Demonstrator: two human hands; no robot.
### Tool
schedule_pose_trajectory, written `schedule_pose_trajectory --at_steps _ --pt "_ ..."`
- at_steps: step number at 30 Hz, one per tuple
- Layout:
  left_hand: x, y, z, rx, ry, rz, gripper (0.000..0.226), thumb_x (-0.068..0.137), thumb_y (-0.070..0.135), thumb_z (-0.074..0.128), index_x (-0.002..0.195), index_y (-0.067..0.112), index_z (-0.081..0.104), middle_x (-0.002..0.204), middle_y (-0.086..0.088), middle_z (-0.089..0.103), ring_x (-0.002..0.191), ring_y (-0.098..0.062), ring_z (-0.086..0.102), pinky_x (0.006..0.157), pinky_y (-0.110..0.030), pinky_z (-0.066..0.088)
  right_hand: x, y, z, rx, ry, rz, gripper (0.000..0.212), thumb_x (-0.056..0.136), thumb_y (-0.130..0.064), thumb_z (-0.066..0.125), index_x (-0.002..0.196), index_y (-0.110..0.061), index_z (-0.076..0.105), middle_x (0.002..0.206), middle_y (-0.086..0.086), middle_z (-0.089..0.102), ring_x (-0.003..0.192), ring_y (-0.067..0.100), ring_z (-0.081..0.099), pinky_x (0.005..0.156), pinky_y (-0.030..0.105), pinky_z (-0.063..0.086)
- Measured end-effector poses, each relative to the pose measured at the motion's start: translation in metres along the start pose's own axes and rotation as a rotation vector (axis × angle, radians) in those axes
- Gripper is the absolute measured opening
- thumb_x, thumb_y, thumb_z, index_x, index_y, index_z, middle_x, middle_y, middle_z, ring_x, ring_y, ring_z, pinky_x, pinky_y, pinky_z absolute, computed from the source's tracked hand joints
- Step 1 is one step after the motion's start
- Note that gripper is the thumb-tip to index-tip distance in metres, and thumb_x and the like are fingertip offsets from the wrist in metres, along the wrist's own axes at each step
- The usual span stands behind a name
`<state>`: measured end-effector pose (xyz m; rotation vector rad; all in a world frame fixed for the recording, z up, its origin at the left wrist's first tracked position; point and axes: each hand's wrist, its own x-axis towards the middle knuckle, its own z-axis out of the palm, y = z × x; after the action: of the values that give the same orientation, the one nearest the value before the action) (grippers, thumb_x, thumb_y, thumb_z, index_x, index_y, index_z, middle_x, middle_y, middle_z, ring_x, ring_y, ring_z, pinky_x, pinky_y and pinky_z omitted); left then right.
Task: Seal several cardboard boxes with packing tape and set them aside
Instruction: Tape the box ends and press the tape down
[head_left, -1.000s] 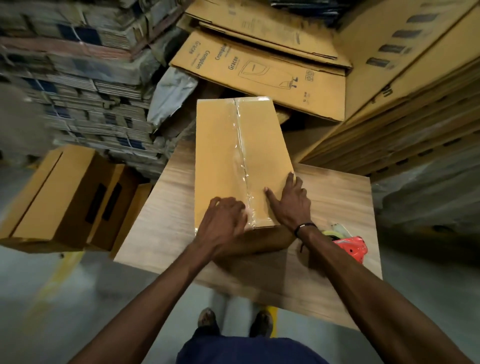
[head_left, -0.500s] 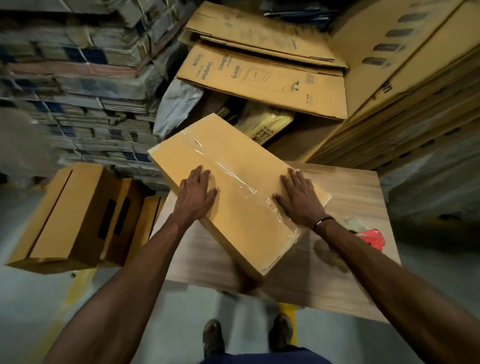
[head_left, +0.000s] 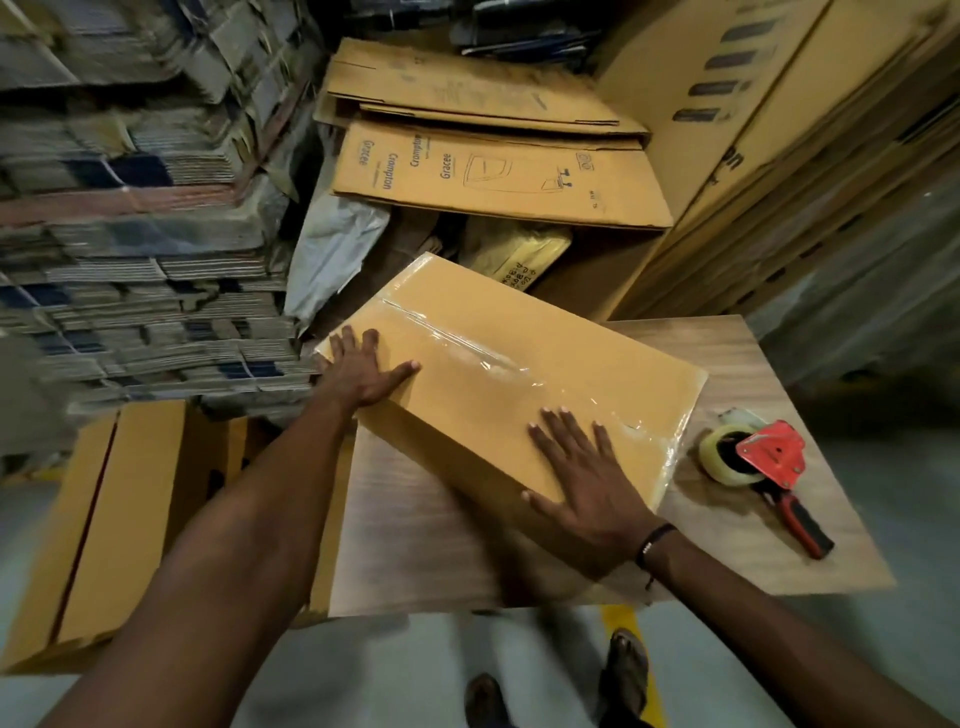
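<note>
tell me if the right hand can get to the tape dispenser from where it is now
Probably yes. The right hand lies flat on the taped box, and the tape dispenser sits on the table just to its right with nothing between them.

box (head_left: 524, 395): matt tan cardboard, smooth
tape strip (head_left: 467, 353): clear glossy film, wrinkled
bench (head_left: 415, 530): pale wood-grain, matt
dispenser (head_left: 774, 460): red plastic, black grip
floor (head_left: 363, 670): grey, smooth

Both hands (head_left: 363, 371) (head_left: 592, 486) flat, fingers spread
</note>
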<state>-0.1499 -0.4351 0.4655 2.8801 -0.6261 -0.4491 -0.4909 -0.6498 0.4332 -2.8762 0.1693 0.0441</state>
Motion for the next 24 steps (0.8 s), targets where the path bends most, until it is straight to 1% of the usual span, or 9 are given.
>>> schedule_pose_trajectory --at_steps 3,5,8,10,14,17,20,22,24 --pt "-0.005 -0.013 -0.001 0.013 0.019 0.019 0.120 0.064 0.106 0.033 0.160 0.036 0.017 0.170 -0.022 -0.010 0.155 -0.047 -0.010 0.116 -0.073 0.000 0.005 0.020 -0.008 -0.001 -0.047 -0.071 0.087 0.100 -0.074 0.030 0.165 -0.032 -0.010 0.173 -0.005 -0.016 0.158 0.013 -0.019 0.129 0.051 -0.008" --pt "-0.009 -0.021 -0.002 0.012 0.017 0.032 0.111 0.066 0.105 0.037 0.155 0.040 0.025 0.169 -0.025 0.000 0.155 -0.051 -0.001 0.116 -0.075 0.005 0.007 0.038 -0.017 -0.044 -0.089 -0.127 0.087 0.102 -0.071 0.033 0.164 -0.031 -0.012 0.173 -0.006 -0.016 0.158 0.011 -0.018 0.129 0.046 -0.009" --pt "-0.016 -0.027 -0.001 0.003 0.038 0.050 0.088 0.076 0.096 0.041 0.143 0.038 0.035 0.156 -0.027 0.025 0.144 -0.053 0.028 0.112 -0.070 0.030 0.013 0.068 -0.033 -0.082 -0.150 -0.182 0.085 0.103 -0.070 0.031 0.164 -0.032 -0.014 0.172 -0.008 -0.018 0.158 0.010 -0.016 0.127 0.037 -0.011" --pt "-0.026 -0.030 0.006 -0.052 0.117 0.054 0.070 0.088 0.082 0.046 0.138 0.034 0.038 0.153 -0.025 0.029 0.139 -0.051 0.035 0.107 -0.064 0.041 0.019 0.091 -0.043 -0.098 -0.200 -0.196 0.085 0.101 -0.070 0.028 0.164 -0.033 -0.015 0.172 -0.008 -0.017 0.159 0.010 -0.015 0.129 0.039 -0.007" --pt "-0.062 -0.030 0.032 -0.223 0.331 0.026 0.050 0.101 0.057 0.051 0.139 0.025 0.045 0.147 -0.019 0.038 0.130 -0.041 0.044 0.097 -0.052 0.047 0.031 0.120 -0.068 -0.116 -0.318 -0.143 0.086 0.096 -0.063 0.034 0.163 -0.032 -0.011 0.173 -0.006 -0.013 0.159 0.012 -0.010 0.130 0.049 0.005" --pt "-0.091 -0.016 0.052 -0.312 0.440 -0.069 0.046 0.104 0.047 0.051 0.142 0.020 0.048 0.144 -0.020 0.042 0.130 -0.039 0.044 0.097 -0.051 0.046 0.032 0.123 -0.072 -0.083 -0.325 -0.120 0.087 0.094 -0.061 0.036 0.164 -0.032 -0.007 0.172 -0.007 -0.010 0.159 0.012 -0.007 0.130 0.050 0.004" --pt "-0.114 0.005 0.069 -0.494 0.519 -0.181 0.047 0.106 0.037 0.051 0.148 0.016 0.045 0.142 -0.021 0.042 0.126 -0.038 0.045 0.093 -0.042 0.043 0.025 0.121 -0.059 -0.017 -0.243 -0.093 0.085 0.096 -0.075 0.025 0.165 -0.036 -0.005 0.172 -0.012 -0.009 0.158 0.008 -0.009 0.129 0.047 0.001" --pt "-0.131 0.020 0.080 -0.710 0.569 -0.309 0.060 0.106 0.038 0.051 0.157 0.013 0.031 0.148 -0.024 0.037 0.129 -0.039 0.045 0.093 -0.043 0.045 0.022 0.115 -0.049 0.038 -0.171 -0.066 0.083 0.095 -0.080 0.011 0.165 -0.037 -0.002 0.172 -0.015 -0.007 0.158 0.006 -0.011 0.128 0.046 -0.002" --pt "-0.149 0.040 0.089 -0.897 0.596 -0.403 0.077 0.105 0.043 0.053 0.163 0.010 0.014 0.158 -0.026 0.028 0.139 -0.044 0.039 0.106 -0.049 0.044 0.022 0.111 -0.043 0.071 -0.112 -0.031 0.077 0.099 -0.075 0.006 0.165 -0.037 0.000 0.172 -0.016 -0.004 0.158 0.006 -0.009 0.129 0.048 -0.002"
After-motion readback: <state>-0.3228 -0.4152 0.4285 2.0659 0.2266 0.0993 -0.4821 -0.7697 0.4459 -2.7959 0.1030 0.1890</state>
